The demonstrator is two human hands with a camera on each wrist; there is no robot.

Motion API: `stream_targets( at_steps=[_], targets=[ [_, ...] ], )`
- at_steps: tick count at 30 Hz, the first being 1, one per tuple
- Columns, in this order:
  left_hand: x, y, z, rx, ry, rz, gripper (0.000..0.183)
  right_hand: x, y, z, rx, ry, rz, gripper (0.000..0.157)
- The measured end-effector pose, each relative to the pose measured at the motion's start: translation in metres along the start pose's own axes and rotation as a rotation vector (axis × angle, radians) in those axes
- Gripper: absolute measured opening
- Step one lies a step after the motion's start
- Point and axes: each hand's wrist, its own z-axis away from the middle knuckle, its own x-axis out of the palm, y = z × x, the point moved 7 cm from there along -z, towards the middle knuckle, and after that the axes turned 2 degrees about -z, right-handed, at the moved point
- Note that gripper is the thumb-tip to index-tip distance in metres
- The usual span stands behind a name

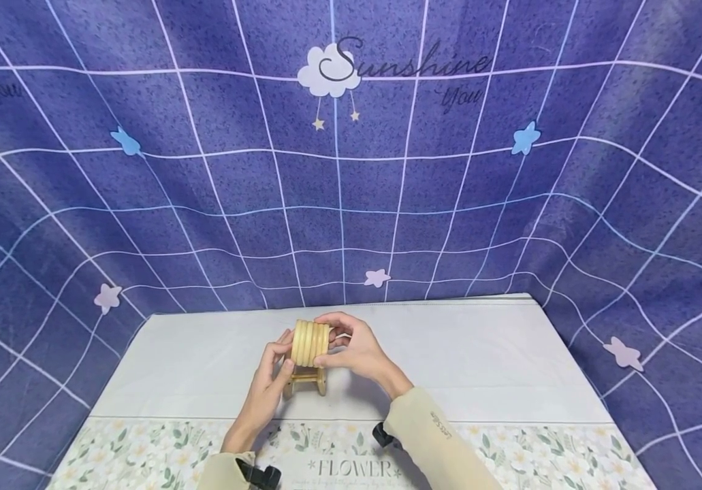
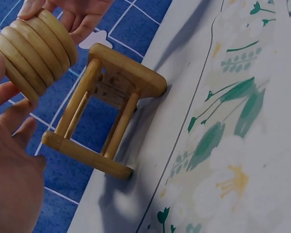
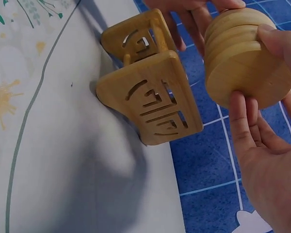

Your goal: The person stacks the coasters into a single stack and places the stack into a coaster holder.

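Both hands hold a stack of round wooden coasters (image 1: pixel 311 343), pressed face to face and lying on its side in the air. My left hand (image 1: pixel 265 386) grips the left end, thumb below and fingers behind. At the right end, my right hand (image 1: pixel 363 350) pinches the stack between thumb and fingertips; the right wrist view shows the flat, plain face of the end coaster (image 3: pixel 252 77). Just under the stack stands a small wooden coaster rack (image 2: pixel 89 160). It has two end panels with cut-out patterns (image 3: pixel 153 104), joined by round rods, and no coaster lies in it.
The rack stands on a white tabletop (image 1: pixel 449 361), with a floral cloth strip (image 1: pixel 510 452) reading FLOWER along the near side. A blue grid-patterned curtain (image 1: pixel 363 184) with stars and a cloud rises behind and at both sides.
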Motion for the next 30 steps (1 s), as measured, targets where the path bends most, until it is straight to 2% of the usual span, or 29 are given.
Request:
stream_targets(
  at_steps=[15, 30],
  targets=[
    [0.000, -0.007, 0.001, -0.015, -0.003, 0.022, 0.024, 0.003, 0.003, -0.006, 0.016, -0.006, 0.040, 0.069],
    [-0.002, -0.019, 0.002, -0.071, -0.024, 0.037, 0.025, 0.008, 0.008, -0.010, 0.042, -0.012, 0.045, 0.069]
  ],
)
